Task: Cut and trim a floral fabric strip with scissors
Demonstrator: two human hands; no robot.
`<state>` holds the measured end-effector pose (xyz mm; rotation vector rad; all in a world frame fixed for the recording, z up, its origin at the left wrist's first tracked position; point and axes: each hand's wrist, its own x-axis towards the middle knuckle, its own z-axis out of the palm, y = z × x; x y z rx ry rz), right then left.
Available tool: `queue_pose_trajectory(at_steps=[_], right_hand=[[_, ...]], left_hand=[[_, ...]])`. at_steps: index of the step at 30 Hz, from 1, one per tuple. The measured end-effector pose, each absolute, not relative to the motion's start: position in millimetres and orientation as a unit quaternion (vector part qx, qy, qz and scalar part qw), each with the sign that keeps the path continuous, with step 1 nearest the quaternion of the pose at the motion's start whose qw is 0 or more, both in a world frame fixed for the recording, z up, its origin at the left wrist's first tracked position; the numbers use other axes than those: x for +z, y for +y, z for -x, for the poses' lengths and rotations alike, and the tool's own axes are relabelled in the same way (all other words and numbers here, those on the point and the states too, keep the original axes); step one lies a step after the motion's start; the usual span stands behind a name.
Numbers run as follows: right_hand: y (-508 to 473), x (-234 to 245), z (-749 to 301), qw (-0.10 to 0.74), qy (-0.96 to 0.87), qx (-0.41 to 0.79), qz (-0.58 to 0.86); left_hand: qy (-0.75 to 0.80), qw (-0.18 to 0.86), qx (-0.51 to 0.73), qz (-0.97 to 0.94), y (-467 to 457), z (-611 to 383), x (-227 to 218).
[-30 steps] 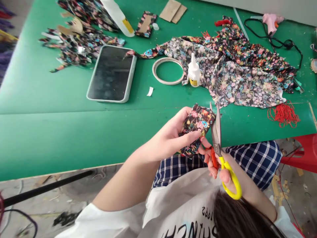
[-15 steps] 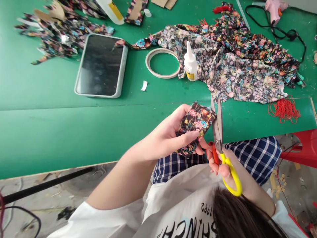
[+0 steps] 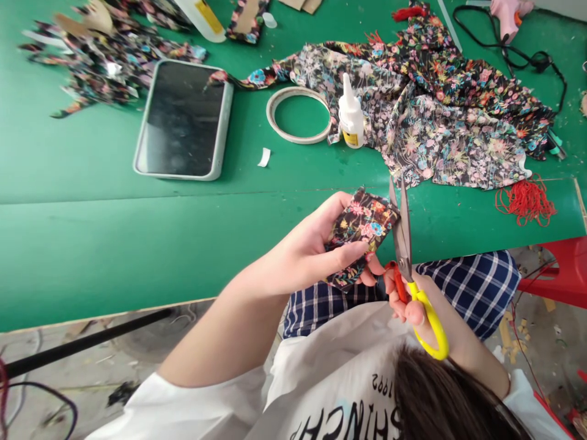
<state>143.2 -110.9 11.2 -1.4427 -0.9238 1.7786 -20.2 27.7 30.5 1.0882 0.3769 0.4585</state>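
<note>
A small flat piece covered in dark floral fabric (image 3: 360, 223) is gripped in my left hand (image 3: 316, 250), thumb across its front. My right hand (image 3: 408, 299) holds scissors (image 3: 403, 241) with a yellow and a red handle loop, their blades pointing away from me and slightly apart. The blades lie along the right edge of the fabric-covered piece; whether any cloth is between them I cannot tell. Beyond the blade tips spreads a large crumpled floral cloth (image 3: 440, 146). A white glue bottle (image 3: 351, 119) stands upright at its left side.
A roll of tape (image 3: 270, 116) and a tablet-like device with a dark screen (image 3: 181, 119) lie on the green table (image 3: 92, 250). Fabric scraps (image 3: 101, 79) are heaped at the far left. Red threads (image 3: 527, 201) lie by the front right edge, a pink glue gun (image 3: 507, 18) at the back right.
The view has shifted slightly, moving the table items a little left and up. Both hands, the fabric-covered piece and the scissors stay nearly still; the blades look slightly closer together.
</note>
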Motion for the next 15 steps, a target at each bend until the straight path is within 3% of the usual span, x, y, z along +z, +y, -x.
queue_pose_trajectory(at_steps=[11, 15], right_hand=[[-108, 18, -148, 0.295, -0.369, 0.682, 0.559], [-107, 23, -160, 0.228, -0.400, 0.686, 0.563]], left_hand=[[0.156, 0.810, 0.229, -0.517, 29, 21, 27], [0.159, 0.790, 0.225, -0.547, 41, 26, 39]])
